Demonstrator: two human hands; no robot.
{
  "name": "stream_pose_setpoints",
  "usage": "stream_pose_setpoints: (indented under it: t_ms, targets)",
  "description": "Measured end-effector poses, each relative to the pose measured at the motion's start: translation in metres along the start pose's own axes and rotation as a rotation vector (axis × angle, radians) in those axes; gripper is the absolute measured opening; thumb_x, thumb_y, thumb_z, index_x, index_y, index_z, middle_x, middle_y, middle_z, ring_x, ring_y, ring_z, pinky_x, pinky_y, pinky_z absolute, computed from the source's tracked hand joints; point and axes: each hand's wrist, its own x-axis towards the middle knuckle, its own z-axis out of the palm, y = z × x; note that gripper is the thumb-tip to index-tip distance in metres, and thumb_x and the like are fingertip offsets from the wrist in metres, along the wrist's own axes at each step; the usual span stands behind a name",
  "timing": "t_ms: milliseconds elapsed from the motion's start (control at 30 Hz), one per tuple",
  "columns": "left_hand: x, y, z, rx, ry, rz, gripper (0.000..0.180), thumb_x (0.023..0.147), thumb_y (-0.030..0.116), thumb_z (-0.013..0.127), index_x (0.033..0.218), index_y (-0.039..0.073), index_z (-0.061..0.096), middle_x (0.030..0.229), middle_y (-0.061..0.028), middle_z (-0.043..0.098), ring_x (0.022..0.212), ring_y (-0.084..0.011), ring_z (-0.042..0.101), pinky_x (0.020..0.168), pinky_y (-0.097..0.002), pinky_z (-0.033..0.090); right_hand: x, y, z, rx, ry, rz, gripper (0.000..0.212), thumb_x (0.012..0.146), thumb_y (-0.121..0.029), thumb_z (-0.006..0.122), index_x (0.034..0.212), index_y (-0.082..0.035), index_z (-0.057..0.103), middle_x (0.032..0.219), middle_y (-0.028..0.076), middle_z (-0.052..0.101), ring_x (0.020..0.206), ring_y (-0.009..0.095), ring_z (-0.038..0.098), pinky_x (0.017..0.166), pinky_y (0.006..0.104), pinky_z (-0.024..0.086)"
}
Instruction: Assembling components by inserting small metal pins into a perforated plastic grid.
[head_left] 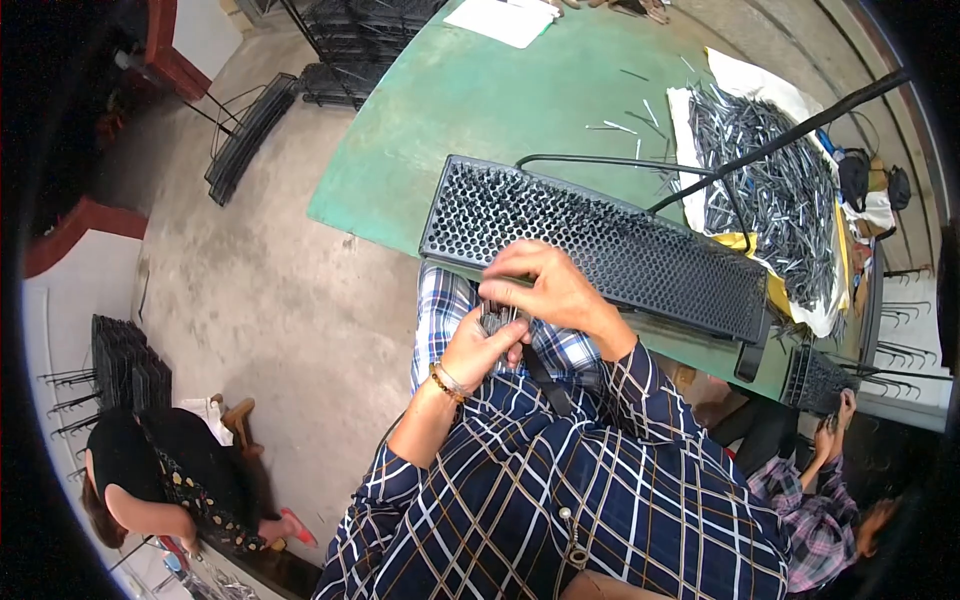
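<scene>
Black perforated rack: slanting lengthwise from upper left to lower right.
Metal pins: bunched in the grip, just off the rack's near long edge, toward its left end.
Left hand: curled firmly around the pins, farther from the rack.
Right hand: nearer the rack, overlapping its near edge in view; fingertips bent over the pins, pinching one or not, cannot tell.
Pin heap: beyond the rack's right part.
Black rod: rising from the rack's far side, crossing before the heap.
</scene>
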Motion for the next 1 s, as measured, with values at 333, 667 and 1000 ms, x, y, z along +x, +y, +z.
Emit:
stream_pose_setpoints:
  t_ms: [333,667,1000]
  targets:
    - [-0.001,-0.004,0.001,-0.061,-0.004,-0.055,0.03,0.092,0.011,0.06,0.119,0.002,0.053,0.082,-0.0062,0.06,0.059,-0.0099,0.051,0.052,-0.0237,0.044,-0.004,0.003,-0.013,0.325,0.404,0.284,0.017,0.086,-0.013,0.068,0.095,0.001,0.07,0.085,0.004,0.069,0.078,0.009,0.062,0.07,0.0233,0.05]
    - [0.0,-0.007,0.003,-0.189,0.001,-0.176,0.028,0.09,0.008,0.062,0.116,0.002,0.056,0.082,-0.0062,0.061,0.065,-0.0105,0.054,0.056,-0.0243,0.045,0.011,0.025,-0.016,-0.049,0.499,0.056,0.014,0.085,-0.009,0.067,0.095,0.0,0.07,0.088,0.009,0.068,0.078,0.015,0.064,0.069,0.0258,0.049]
    - [0.0,-0.01,0.001,-0.201,0.021,-0.198,0.025,0.09,0.009,0.062,0.114,0.003,0.057,0.088,-0.0088,0.065,0.076,-0.017,0.064,0.068,-0.0297,0.055,0.004,0.032,0.0,-0.354,0.498,-0.138,0.014,0.082,-0.013,0.069,0.092,-0.003,0.07,0.089,0.009,0.069,0.082,0.023,0.063,0.076,0.0329,0.047]
